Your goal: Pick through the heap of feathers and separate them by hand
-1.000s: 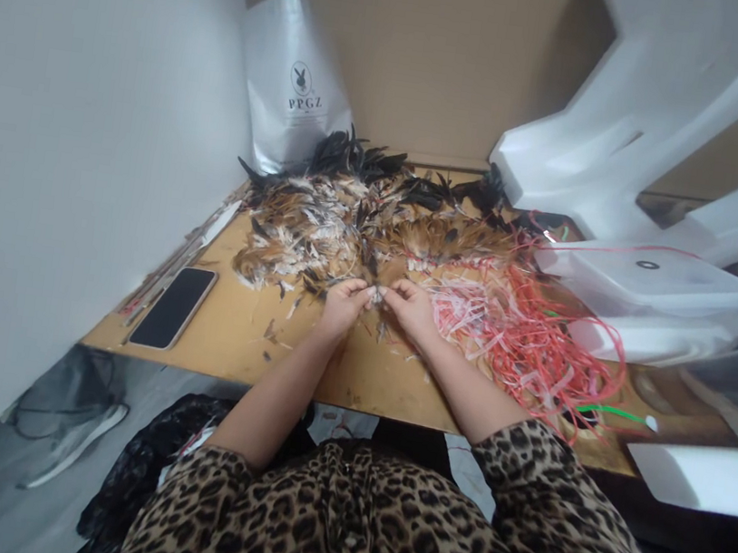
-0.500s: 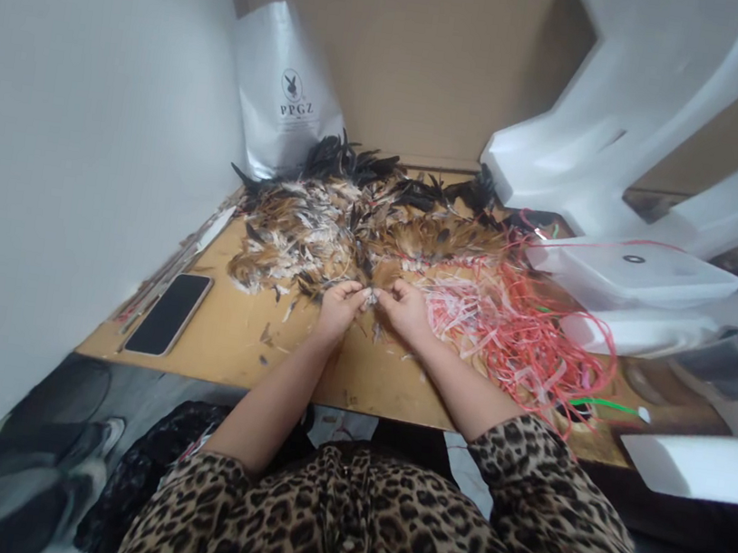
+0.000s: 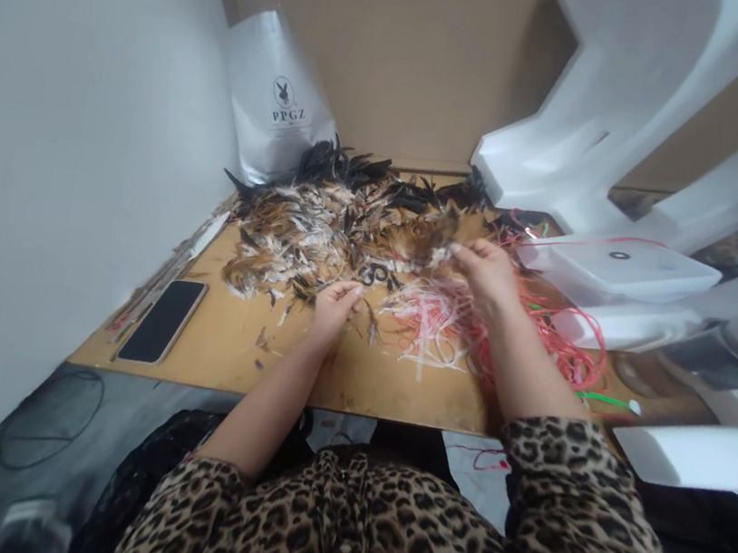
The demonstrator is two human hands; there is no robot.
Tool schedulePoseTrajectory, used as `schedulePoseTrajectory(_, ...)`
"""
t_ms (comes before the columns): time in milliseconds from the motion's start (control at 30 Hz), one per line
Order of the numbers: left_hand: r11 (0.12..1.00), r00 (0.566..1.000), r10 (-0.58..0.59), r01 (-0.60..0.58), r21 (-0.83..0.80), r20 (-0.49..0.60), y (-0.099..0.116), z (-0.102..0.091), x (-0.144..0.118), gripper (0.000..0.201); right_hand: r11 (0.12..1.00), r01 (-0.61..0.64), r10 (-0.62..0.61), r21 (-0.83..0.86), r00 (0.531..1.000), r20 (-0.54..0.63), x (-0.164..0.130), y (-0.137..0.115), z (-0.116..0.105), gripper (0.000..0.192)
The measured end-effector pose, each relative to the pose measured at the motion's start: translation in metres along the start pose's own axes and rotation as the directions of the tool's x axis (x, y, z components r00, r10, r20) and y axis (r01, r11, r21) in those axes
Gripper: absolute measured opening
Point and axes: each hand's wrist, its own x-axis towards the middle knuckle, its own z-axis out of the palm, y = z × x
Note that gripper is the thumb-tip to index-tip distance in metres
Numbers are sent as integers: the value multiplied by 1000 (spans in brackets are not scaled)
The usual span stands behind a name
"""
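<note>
A second ago I see both hands pinched together at the desk's middle; now they are apart. My right hand has reached out to the feather pile, fingertips pinched on a small tuft at its right edge, I think. My left hand rests on the desk just before the pile, fingers loosely curled, holding nothing I can make out. Pink strips lie between them.
</note>
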Motion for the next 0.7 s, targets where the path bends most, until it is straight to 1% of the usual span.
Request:
schedulePoseTrajectory(33, 1000, 1000, 0, 0, 3, 4, 0, 1, 0, 33, 1000, -15, 16, 24, 999, -33, 12, 2, -12, 32)
schedulePoseTrajectory(100, 1000, 1000, 2, -3, 8, 12, 1, 1, -1, 31, 997, -75, 75, 8, 995, -69, 33, 10, -33, 33)
schedulePoseTrajectory(200, 1000, 1000, 3, -3, 9, 16, 2, 1, -1, 30, 985, -119, 105, -127, 988, -110, 56, 25, -51, 34)
schedulePoseTrajectory(267, 1000, 1000, -5, 5, 7, 14, 3, 1, 0, 30, 964, -164, 134, -208, 980, -151, 61, 34, -53, 35)
schedulePoseTrajectory(300, 1000, 1000, -9, 9, 9, 14, 3, 1, 0, 30, 952, -186, 152, -243, 977, -152, 62, 38, -51, 35)
schedulePoseTrajectory(400, 1000, 1000, -13, 12, 23, 15, 3, 1, -1, 31, 915, -244, 220, -321, 969, -108, 58, 44, -41, 33)
schedulePoseTrajectory(467, 1000, 1000, -11, 11, 25, 16, 4, 2, -1, 30, 885, -260, 246, -386, 965, -86, 56, 47, -36, 30)
schedulePoseTrajectory(600, 1000, 1000, -18, 18, 21, 20, 5, 3, -3, 30, 795, -213, 195, -568, 976, -95, 62, 58, -37, 22)
schedulePoseTrajectory(700, 1000, 999, -25, 24, 17, 23, 4, 3, -2, 30, 725, -172, 157, -667, 984, -83, 72, 66, -41, 17)
